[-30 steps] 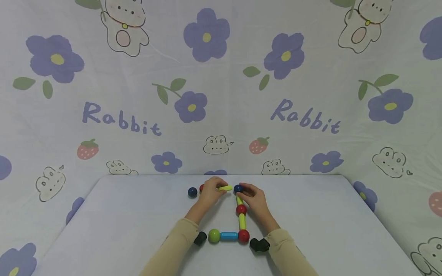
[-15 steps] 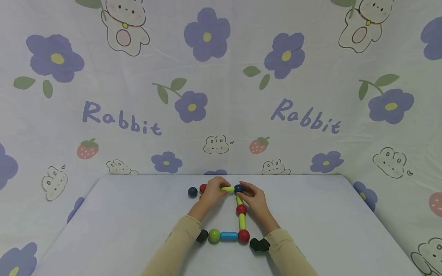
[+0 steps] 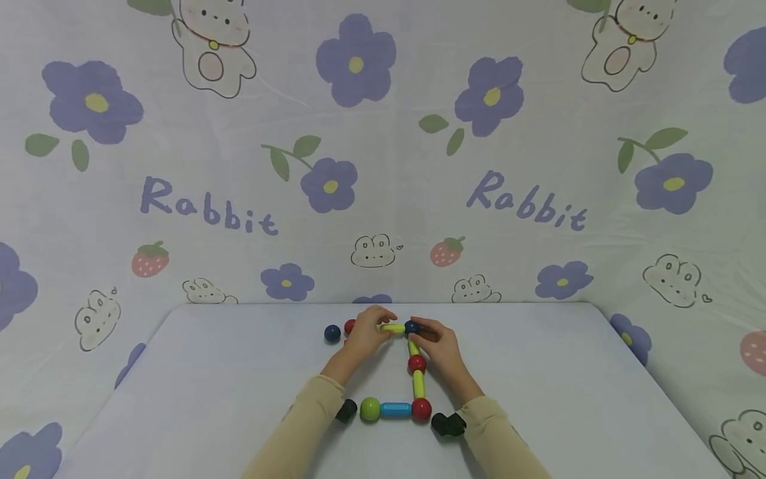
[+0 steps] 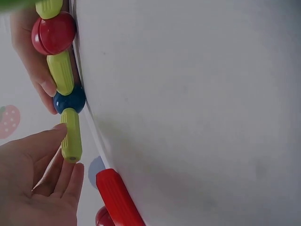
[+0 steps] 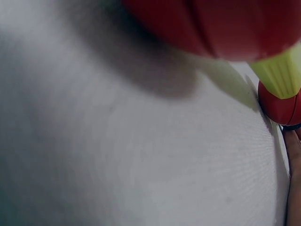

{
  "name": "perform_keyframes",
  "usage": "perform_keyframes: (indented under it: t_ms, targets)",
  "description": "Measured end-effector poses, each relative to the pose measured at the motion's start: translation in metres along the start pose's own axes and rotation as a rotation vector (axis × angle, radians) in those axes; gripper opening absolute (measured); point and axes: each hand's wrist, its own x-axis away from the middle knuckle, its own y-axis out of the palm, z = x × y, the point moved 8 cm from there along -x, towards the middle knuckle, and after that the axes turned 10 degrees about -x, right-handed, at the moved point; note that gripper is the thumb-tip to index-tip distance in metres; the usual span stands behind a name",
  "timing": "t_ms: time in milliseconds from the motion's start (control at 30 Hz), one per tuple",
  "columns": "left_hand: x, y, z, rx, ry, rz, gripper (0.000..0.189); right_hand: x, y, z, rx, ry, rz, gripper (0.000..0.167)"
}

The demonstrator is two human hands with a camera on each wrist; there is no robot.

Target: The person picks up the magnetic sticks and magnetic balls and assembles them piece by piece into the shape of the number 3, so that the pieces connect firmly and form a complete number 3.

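Note:
My left hand (image 3: 367, 334) is at the free end of a yellow-green rod (image 4: 71, 139). One digit touches its side in the left wrist view; the other fingers are spread just beyond its end. The rod's other end meets a dark blue ball (image 3: 411, 326). My right hand (image 3: 441, 341) grips this ball, fingertips also beside the adjoining yellow-green rod (image 4: 61, 73). From there the chain runs towards me through a red ball (image 3: 417, 363), another yellow-green rod (image 3: 419, 384) and a red corner ball (image 3: 421, 409), then left along a blue rod (image 3: 395, 409) to a green ball (image 3: 370, 409).
A loose dark blue ball (image 3: 332, 334) and a red ball (image 3: 350, 326) lie left of my left hand. A red rod (image 4: 117, 197) lies near them. Black wrist pieces (image 3: 447, 424) sit beside the chain's near end. Behind the white table (image 3: 239, 372) hangs a printed cloth.
My left hand has brought the yellow-green rod rightward until its end meets the dark blue ball. Its fingers have since spread a little off the rod. The right hand has stayed in place.

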Motion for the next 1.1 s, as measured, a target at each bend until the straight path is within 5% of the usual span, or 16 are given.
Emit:
perform_keyframes:
  t_ms: [267,667,867,1100]
  targets:
    - [0.007,-0.016,-0.010,0.064,-0.017,0.081,0.034,0.000,0.001,-0.001,-0.017,0.037,-0.003,0.041]
    - [0.018,-0.038,-0.026,0.094,-0.054,0.190,0.043,0.013,0.004,-0.033,-0.032,0.052,-0.040,0.043]
    - [0.022,-0.042,-0.035,0.039,-0.133,0.190,0.043,0.014,0.004,-0.031,-0.033,0.060,-0.040,0.043]
    - [0.025,-0.041,-0.038,-0.038,-0.152,0.161,0.041,0.014,0.003,-0.032,-0.039,0.063,-0.033,0.043]
